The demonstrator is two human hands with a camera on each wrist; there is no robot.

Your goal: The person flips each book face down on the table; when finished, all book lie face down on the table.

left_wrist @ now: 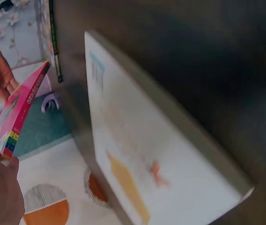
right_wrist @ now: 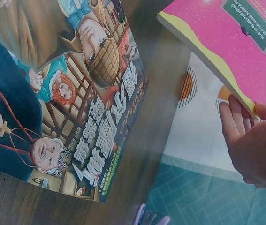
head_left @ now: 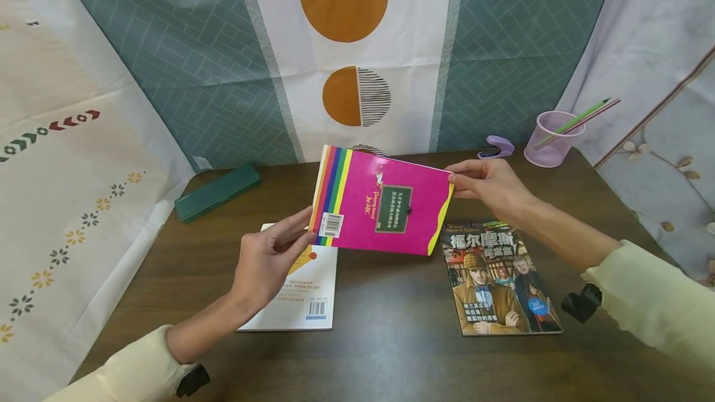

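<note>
A pink book (head_left: 357,203) with rainbow stripes along one side is held up above the table between both hands, its barcode side facing the head camera. My left hand (head_left: 268,259) pinches its striped lower left corner. At the upper right corner, my right hand (head_left: 491,185) pinches it between thumb and fingers. Below the left hand lies a white book (head_left: 318,284) with a barcode, partly covered by that hand and the pink book. A comic-style book (head_left: 497,284) with a detective on its cover lies flat on the table below the right forearm.
A long green case (head_left: 218,192) lies at the back left of the brown table (head_left: 391,340). Toward the back right are a purple stapler-like object (head_left: 497,146) and a pink mesh cup (head_left: 550,147) with two pencils. Patterned cloths (head_left: 223,67) hang around the table.
</note>
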